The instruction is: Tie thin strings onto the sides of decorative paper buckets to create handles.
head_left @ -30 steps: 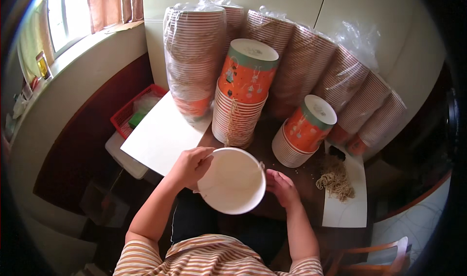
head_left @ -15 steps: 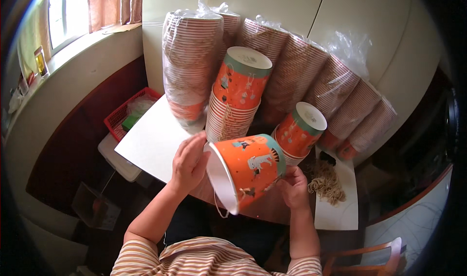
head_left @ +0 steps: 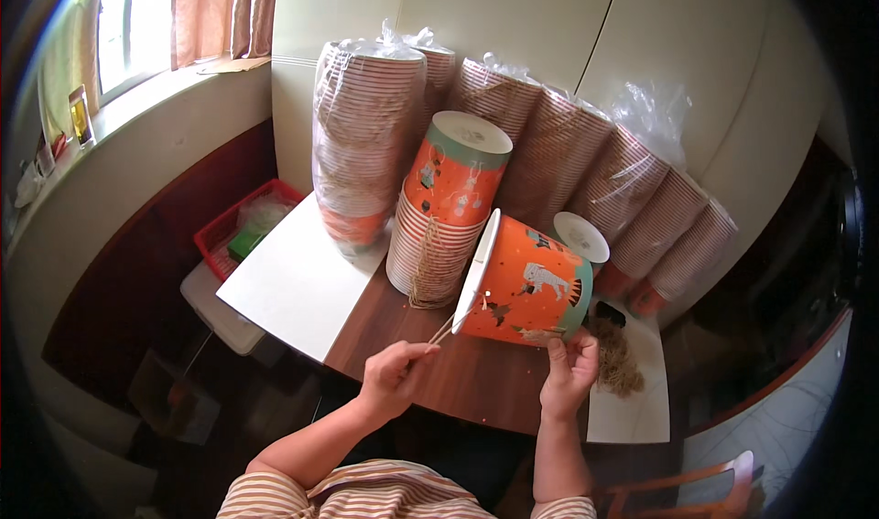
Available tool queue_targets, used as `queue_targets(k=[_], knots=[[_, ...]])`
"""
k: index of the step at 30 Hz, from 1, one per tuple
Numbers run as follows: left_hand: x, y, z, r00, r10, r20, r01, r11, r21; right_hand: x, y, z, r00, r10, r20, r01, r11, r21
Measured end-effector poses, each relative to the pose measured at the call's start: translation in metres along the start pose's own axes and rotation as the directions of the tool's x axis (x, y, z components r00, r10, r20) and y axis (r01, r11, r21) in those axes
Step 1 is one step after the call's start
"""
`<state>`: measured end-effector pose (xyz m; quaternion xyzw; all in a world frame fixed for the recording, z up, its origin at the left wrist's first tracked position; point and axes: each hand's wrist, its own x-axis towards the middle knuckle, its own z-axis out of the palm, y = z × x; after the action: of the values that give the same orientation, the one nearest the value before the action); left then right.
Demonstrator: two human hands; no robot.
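- Brown table, head view: two white ends, one cord heap on the right, one red basket beside the left.
- At least seven bagged stacks behind; one loose stack before them.
- Two upturned bases; one's print too small to read.
- One orange bucket tipped sideways above the table, mouth leftward.
- Left hand closed on its cord; right hand gripping it near its bottom.
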<state>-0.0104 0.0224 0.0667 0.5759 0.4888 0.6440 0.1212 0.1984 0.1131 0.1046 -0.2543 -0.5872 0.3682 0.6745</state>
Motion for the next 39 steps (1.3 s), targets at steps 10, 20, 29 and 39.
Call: queue_targets(k=[10, 20, 29, 39], knots=[[0.000, 0.007, 0.058, 0.903, 0.241, 0.356, -0.149, 0.952, -0.268, 0.023, -0.008, 0.030, 0.986, -0.147, -0.085, 0.143, 0.989, -0.048], [0.022, -0.035, 0.007, 0.968, 0.086, 0.234, -0.084, 0.996, -0.020, 0.168, -0.031, 0.036, 0.899, -0.387, 0.203, 0.438, 0.803, -0.404], [0.047, -0.098, -0.020, 0.996, -0.089, -0.033, 0.091, 0.991, 0.098, 0.244, -0.018, 0.127, 0.699, -0.380, 0.606, 0.672, 0.638, -0.375], [0.050, -0.151, -0.001, 0.995, -0.083, -0.063, 0.089, 0.991, 0.099, 0.252, -0.003, 0.156, 0.638, -0.092, 0.765, 0.636, 0.624, -0.455]])
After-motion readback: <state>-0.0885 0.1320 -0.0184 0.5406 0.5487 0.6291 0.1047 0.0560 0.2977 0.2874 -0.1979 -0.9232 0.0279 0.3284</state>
